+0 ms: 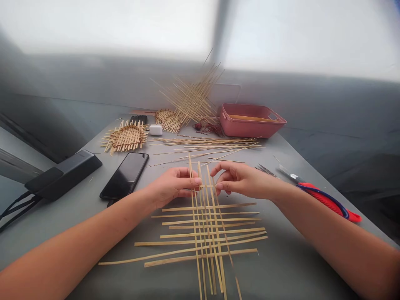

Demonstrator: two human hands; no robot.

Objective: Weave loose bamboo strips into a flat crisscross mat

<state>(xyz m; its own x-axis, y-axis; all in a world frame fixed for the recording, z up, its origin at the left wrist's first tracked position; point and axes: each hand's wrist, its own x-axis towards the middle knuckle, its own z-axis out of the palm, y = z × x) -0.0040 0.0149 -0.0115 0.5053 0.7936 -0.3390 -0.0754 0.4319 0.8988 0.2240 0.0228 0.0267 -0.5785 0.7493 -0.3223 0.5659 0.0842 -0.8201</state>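
Monitor: Head view. Report the left hand.

Operator: From my station I read the left hand point(177, 183) as nearly closed, thumb and fingers pinching the woven strips point(208, 240) near their far end.

Monitor: Report the right hand.

Operator: The right hand point(240, 179) is partly curled, index finger and thumb slightly apart, fingertips at the strips' far right edge. I cannot tell whether it grips one.

Monitor: State the strips' location.

Operator: They lie in an open lattice on the gray table point(275, 266), between the two forearms.

Monitor: List surroundings.

Operator: I log a black phone point(125, 175) near the left hand; loose strips point(206, 143) and a pink box point(250, 127) stand farther back.
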